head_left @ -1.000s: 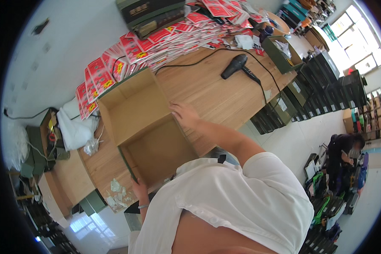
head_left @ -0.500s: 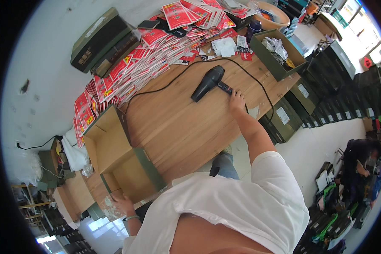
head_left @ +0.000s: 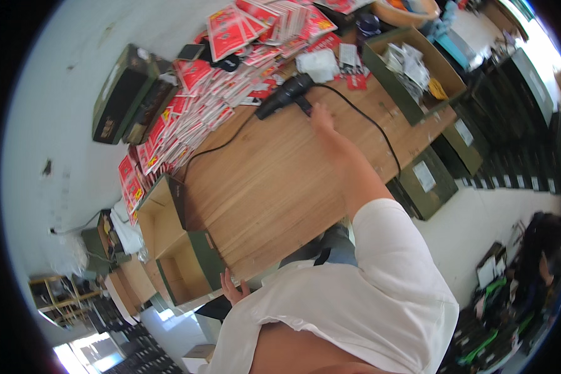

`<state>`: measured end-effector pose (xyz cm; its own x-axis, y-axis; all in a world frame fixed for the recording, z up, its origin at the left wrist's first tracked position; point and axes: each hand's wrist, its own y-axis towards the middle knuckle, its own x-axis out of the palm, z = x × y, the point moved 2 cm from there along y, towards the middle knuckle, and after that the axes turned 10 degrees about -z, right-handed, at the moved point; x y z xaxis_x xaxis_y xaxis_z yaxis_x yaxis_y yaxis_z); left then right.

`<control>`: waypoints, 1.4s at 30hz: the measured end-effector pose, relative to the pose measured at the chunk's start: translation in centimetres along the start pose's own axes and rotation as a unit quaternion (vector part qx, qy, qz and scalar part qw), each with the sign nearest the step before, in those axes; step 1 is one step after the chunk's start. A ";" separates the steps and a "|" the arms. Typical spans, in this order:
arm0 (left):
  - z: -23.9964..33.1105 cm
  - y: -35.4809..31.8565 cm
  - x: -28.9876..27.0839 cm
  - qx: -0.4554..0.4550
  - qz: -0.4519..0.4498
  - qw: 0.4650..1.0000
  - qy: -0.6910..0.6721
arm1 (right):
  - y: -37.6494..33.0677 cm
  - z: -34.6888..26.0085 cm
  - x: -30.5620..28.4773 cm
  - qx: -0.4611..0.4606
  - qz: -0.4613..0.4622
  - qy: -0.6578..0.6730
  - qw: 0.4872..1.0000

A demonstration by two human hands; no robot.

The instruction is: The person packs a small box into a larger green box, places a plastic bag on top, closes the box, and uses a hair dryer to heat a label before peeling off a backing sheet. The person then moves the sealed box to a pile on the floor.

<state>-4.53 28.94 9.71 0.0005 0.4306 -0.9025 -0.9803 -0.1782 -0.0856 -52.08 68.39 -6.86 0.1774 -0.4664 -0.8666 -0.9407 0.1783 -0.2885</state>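
Observation:
A black hair dryer lies at the far side of the wooden table, its nozzle pointing left toward the red packets. My right hand is closed around the end of its handle, with the arm stretched out. Its black cord loops over the tabletop. At the near left stands an open green cardboard box with a tan inside, its lid raised. My left hand is beside the box's near right corner, fingers spread and holding nothing.
Piles of red and white printed packets cover the back of the table. Dark green boxes stand at the back left. An open box of plastic bags sits at the right edge. Someone in dark clothes is at far right.
My right hand has pushed the hair dryer away and to the left, up to the packets. My left hand has left the box's near left edge and moved right. The view has shifted.

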 end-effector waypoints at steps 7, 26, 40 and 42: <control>-0.2 2.0 5.0 0.074 -0.093 0.992 -0.051 | -13.4 3.6 -0.8 -0.125 0.177 0.272 0.938; 31.4 7.8 29.4 0.123 -0.706 0.669 -0.196 | -49.3 53.8 17.8 0.516 0.011 0.584 0.626; 44.8 13.9 64.6 -0.012 -0.132 0.956 0.262 | -33.5 60.1 10.0 0.306 -0.045 0.788 0.532; 43.7 16.4 64.6 0.040 -0.225 0.957 0.177 | -33.4 60.3 10.0 0.334 -0.063 0.795 0.503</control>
<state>-29.26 92.50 -31.55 0.4786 0.1177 -0.8701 -0.8775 0.0288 -0.4788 -1.46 109.98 -30.46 -0.7309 -0.5190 0.4433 -0.5507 0.0647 -0.8322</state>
